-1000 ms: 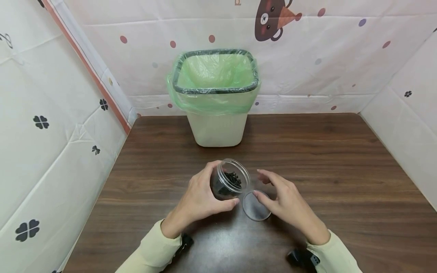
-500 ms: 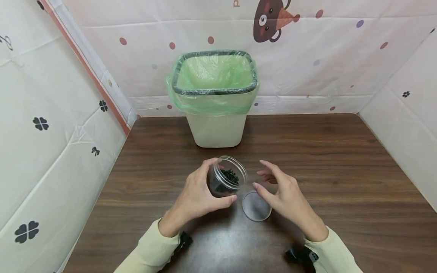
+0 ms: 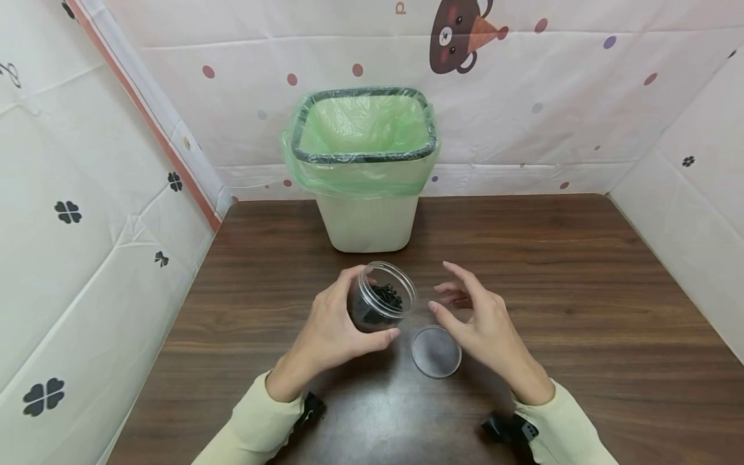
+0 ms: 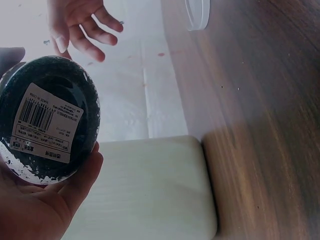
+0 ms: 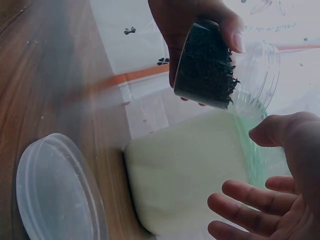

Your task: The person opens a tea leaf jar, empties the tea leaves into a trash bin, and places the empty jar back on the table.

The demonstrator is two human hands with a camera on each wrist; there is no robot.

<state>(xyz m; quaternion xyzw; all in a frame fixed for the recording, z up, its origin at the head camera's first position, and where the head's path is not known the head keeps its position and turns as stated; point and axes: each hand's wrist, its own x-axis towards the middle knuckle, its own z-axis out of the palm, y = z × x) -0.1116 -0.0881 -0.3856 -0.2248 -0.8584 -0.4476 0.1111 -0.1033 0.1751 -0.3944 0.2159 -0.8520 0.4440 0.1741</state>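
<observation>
My left hand (image 3: 331, 332) grips a clear round jar (image 3: 380, 310) with no lid on it, tilted with its mouth toward the right. Inside lie dark, dry, twisted leaves (image 5: 207, 65), filling about half of the jar. A label with a barcode (image 4: 47, 122) covers part of the jar's base. To the right of the jar, my right hand (image 3: 485, 326) hovers with its fingers spread and holds nothing. Below that hand a translucent round lid (image 3: 436, 352) rests on the table, upturned with its rim showing in the right wrist view.
A pale bin (image 3: 369, 223) stands at the back of the brown wooden table (image 3: 552, 258). A green bag (image 3: 360, 177) lines it and is folded over its dark rim. Patterned sheets (image 3: 581, 116) hang behind and at both sides.
The left hand has lifted the jar slightly away and to the left. My right hand has risen off the lid, moving forward. The lid has stayed on the table.
</observation>
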